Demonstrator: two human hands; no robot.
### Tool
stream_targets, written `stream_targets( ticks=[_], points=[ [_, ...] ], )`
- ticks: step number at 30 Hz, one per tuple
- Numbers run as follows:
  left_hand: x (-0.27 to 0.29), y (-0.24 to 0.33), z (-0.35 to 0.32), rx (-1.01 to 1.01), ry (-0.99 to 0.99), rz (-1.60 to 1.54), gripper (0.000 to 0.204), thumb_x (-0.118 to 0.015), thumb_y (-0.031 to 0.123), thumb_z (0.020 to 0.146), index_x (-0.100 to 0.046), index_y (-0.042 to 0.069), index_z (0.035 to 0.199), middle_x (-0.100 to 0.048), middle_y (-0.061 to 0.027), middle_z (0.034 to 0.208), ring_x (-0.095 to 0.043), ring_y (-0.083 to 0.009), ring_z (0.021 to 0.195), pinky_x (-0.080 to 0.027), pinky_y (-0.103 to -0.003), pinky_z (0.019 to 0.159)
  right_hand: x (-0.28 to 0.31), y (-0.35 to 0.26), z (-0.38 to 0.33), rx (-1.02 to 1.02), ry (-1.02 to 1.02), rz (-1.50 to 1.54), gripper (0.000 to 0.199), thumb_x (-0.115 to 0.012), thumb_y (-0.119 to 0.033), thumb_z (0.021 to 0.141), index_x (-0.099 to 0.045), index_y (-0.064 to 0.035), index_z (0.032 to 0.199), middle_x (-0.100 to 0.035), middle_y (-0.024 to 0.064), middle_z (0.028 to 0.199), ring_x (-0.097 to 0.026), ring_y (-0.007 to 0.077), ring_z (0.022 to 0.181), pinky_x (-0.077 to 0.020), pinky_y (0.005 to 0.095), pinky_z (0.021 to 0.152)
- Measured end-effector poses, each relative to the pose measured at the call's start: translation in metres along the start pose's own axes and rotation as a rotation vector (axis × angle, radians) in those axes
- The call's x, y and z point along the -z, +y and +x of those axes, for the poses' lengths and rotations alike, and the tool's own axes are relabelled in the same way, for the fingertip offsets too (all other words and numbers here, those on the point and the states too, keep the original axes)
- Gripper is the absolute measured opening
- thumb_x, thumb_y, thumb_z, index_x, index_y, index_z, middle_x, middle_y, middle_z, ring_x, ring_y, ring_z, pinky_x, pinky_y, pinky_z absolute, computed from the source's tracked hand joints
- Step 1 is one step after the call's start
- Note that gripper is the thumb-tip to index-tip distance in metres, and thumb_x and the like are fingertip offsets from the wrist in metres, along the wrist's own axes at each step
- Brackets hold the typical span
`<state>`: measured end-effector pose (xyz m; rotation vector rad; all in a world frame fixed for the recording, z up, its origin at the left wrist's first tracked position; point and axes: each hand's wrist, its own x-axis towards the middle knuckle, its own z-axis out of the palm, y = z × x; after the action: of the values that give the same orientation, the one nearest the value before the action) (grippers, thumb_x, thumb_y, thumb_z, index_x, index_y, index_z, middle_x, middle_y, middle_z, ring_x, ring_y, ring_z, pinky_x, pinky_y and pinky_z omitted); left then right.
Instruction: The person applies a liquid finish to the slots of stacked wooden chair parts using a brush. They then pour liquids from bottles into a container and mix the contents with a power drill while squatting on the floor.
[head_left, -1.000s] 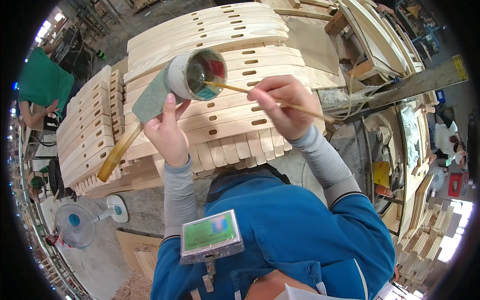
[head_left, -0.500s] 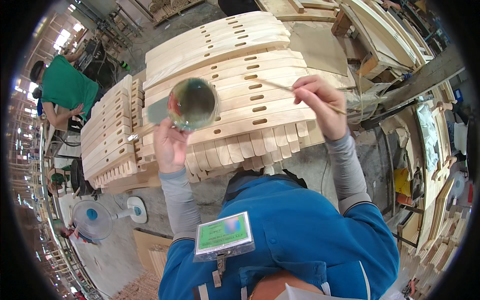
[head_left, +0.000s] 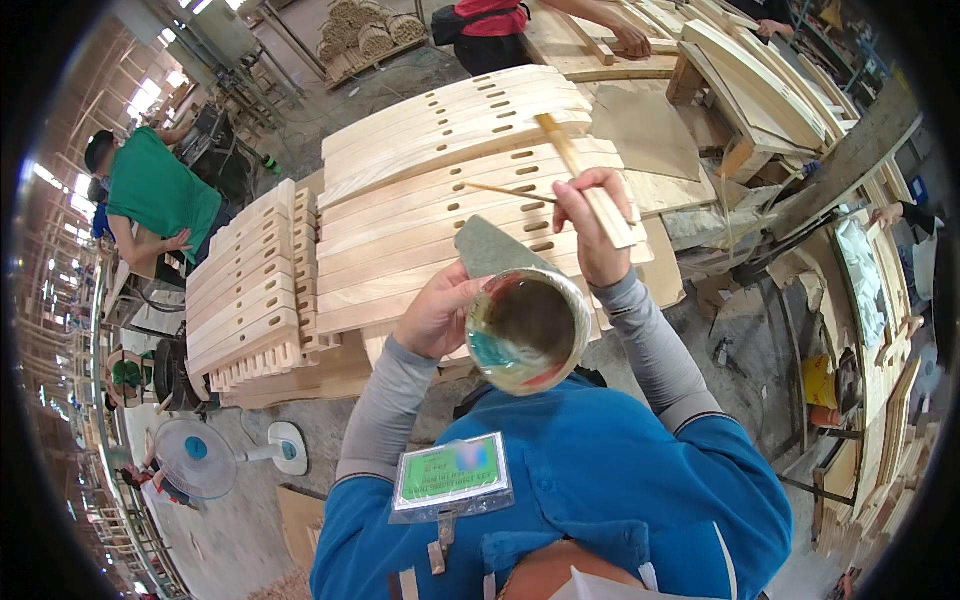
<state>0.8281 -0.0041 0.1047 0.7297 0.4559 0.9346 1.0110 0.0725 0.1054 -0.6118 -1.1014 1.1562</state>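
I have the cup (head_left: pixel 530 332) in the left hand (head_left: pixel 436 312), in front of the boards (head_left: pixel 400 250). The brush (head_left: pixel 608 218) lies in the right hand (head_left: pixel 592 238). The fan (head_left: pixel 196 459) stands left.

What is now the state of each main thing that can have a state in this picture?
Cup: uncovered, fill level unclear
Flat stick: held, amber at one end
Thin stick: held, outside cup
Left hand: closed on cup
Right hand: closed on both sticks
Green-grey piece: beside cup, attachment unclear
Slotted boards: stacked
Badge: clipped on
Fan: running or stopped, unclear
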Motion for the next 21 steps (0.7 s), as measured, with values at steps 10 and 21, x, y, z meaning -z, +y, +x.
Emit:
stream_targets(
  ticks=[10,21],
  points=[
    [0.031,0.022,-0.082,-0.411,0.217,-0.079,0.052,-0.047,0.01,0.087,-0.023,0.002,0.132,-0.036,-0.0096,0.131,-0.039,-0.0183,0.118,-0.033,-0.033,0.099,-0.116,0.033,-0.047,-0.185,-0.29,0.131,0.018,-0.059,-0.003,0.079,-0.046,-0.0052,0.091,-0.056,0.0029,0.077,-0.055,0.0084,0.072,-0.0476,0.0193,0.063],
    [0.088,0.07,-0.161,-0.612,0.418,-0.033,0.023,-0.045,0.011,0.088,-0.048,0.003,0.109,-0.057,-0.0087,0.101,-0.059,-0.02,0.089,-0.057,-0.04,0.066,-0.127,0.027,-0.035,0.072,-0.094,-0.072,0.027,-0.042,-0.02,0.091,-0.046,0.001,0.107,-0.05,0.0147,0.11,-0.055,0.0244,0.094,-0.0486,0.0357,0.08]
  ],
)
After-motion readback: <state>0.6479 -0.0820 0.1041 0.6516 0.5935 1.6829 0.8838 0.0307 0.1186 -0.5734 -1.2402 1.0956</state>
